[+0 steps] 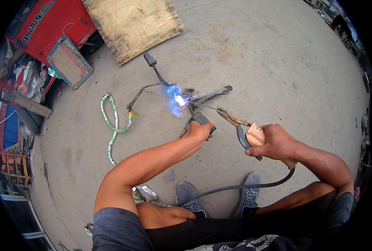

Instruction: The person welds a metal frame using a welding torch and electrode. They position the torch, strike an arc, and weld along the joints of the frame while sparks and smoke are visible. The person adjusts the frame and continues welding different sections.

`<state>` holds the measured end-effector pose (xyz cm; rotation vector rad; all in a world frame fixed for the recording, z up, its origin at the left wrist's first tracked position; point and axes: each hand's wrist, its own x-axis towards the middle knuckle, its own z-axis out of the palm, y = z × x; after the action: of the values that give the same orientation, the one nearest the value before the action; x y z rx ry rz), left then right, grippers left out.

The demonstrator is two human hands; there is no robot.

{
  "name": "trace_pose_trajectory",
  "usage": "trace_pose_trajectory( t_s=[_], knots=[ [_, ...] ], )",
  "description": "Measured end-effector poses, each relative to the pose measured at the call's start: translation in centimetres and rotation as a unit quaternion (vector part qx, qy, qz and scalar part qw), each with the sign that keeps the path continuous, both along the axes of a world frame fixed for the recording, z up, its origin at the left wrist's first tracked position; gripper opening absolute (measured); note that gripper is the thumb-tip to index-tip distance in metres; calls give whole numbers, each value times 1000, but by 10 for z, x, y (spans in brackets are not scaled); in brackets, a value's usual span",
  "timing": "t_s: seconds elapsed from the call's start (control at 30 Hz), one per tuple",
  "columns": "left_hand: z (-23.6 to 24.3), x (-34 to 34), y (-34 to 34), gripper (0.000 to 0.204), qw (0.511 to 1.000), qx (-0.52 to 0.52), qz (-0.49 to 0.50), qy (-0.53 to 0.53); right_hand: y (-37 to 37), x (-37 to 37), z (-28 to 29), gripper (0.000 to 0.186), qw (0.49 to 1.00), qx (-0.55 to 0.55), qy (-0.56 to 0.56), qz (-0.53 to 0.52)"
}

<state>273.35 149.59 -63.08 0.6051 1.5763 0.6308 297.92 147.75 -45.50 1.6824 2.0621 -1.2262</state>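
Note:
My right hand [278, 142] is wrapped round the handle of a welding electrode holder [255, 134]. A thin welding rod [203, 105] sticks out of its jaws to the left, ending at a bright blue-white arc. The arc burns on a dark metal frame [160, 76] lying on the ground, and its glare hides the joint. One bar of the frame ends in a black ribbed rubber block [150, 59]. My left hand [200, 130] grips a similar black ribbed block [200, 118] at the near end. A dark tube [215, 96] extends right from beside the arc.
A cable wrapped in green-silver foil [115, 130] loops left of the frame. The holder's black cable [240, 186] crosses over my shoes. A wooden board [135, 27] lies by a red vehicle [54, 29] at far left. Piled scrap and a framed panel [70, 62] stand nearby.

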Motion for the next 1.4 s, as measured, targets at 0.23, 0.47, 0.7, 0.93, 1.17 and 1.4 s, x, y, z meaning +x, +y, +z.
trace_pose_trajectory(
  t_s=[0.23, 0.47, 0.7, 0.93, 1.17, 1.4],
  knots=[
    [1, 1, 0, 25, 1000, 0, -4, -1, 0, 0, 1, 66, 1000, 2, -4, 7],
    [3, 4, 1, 23, 1000, -3, -12, 28, 0, 0, -1, 65, 1000, 7, -11, 17],
    [8, 3, -2, 22, 1000, 7, 2, -5, -3, 2, 3, 64, 999, 28, 36, -23],
    [6, 1, -1, 22, 1000, 2, 7, -3, -2, 1, 1, 65, 1000, 6, 21, -17],
    [5, 2, -1, 22, 1000, 2, 6, -5, -1, 2, 0, 67, 1000, 2, 14, -4],
    [0, 0, 0, 23, 1000, -3, -2, 4, -1, -1, 1, 66, 1000, -7, -6, 4]
  ],
)
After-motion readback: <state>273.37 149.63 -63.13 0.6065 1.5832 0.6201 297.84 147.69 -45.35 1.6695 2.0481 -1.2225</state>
